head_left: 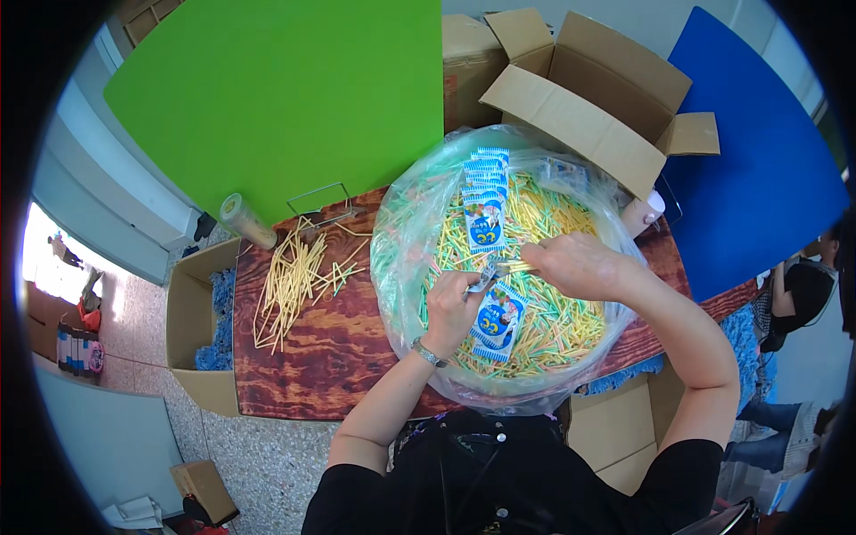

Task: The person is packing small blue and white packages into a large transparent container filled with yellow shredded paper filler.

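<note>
At a wood-grain counter (330, 348) beside boxes, I am pinching a packet (484, 278) in my left hand (450, 308) while my right hand (571, 265) is gripping sticks (515, 266).

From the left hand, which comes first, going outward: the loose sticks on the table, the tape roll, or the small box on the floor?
From the left hand:
1. Loose sticks, on the wooden table to its left.
2. Tape roll, farther left and up, at the table's corner.
3. Small box, on the floor, lower left.

Both forearms reach forward from the lower edge, bare below short black sleeves. The left hand (450, 308), a watch at its wrist, is curled closed; the right hand (575, 265) pinches, fingers pointing left.
</note>
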{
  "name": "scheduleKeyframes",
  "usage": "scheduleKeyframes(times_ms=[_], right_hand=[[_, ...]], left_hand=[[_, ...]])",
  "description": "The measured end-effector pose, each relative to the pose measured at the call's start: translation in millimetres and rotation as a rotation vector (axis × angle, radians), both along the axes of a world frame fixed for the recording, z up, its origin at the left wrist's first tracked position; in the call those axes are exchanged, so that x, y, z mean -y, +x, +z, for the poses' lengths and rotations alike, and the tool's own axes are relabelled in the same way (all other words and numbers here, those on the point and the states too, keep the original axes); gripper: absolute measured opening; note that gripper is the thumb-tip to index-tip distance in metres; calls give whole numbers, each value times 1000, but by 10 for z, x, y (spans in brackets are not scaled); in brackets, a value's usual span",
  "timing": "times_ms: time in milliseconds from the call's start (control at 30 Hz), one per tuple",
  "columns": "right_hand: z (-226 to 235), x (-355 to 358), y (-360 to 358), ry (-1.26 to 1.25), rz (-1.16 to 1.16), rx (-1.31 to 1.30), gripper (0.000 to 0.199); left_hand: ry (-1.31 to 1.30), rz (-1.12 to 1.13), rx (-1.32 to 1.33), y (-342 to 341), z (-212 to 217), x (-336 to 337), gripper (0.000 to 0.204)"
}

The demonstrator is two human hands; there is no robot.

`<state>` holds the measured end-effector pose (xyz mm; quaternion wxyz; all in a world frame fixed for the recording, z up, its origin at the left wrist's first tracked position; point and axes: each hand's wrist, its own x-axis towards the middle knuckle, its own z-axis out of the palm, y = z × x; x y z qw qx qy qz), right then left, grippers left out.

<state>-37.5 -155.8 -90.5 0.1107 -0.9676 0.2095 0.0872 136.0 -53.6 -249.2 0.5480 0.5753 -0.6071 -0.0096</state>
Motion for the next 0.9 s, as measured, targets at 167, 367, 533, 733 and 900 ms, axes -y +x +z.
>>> scheduleKeyframes(times_ms=[167, 367, 533, 733, 900], right_hand=[[113, 103, 90, 106, 37, -140, 12], [227, 50, 290, -9, 74, -322, 18], [204, 25, 339, -102, 118, -225, 25], [202, 56, 213, -3, 139, 88, 34], [-49, 165, 7, 319, -201, 470, 43]], left_hand=[[-121, -60, 119, 34, 70, 22, 26], [-119, -102, 165, -13, 17, 57, 32], [-82, -126, 63, -60, 27, 101, 23], [381, -345, -586, -77, -117, 143, 17], [274, -489, -889, -37, -176, 270, 18]])
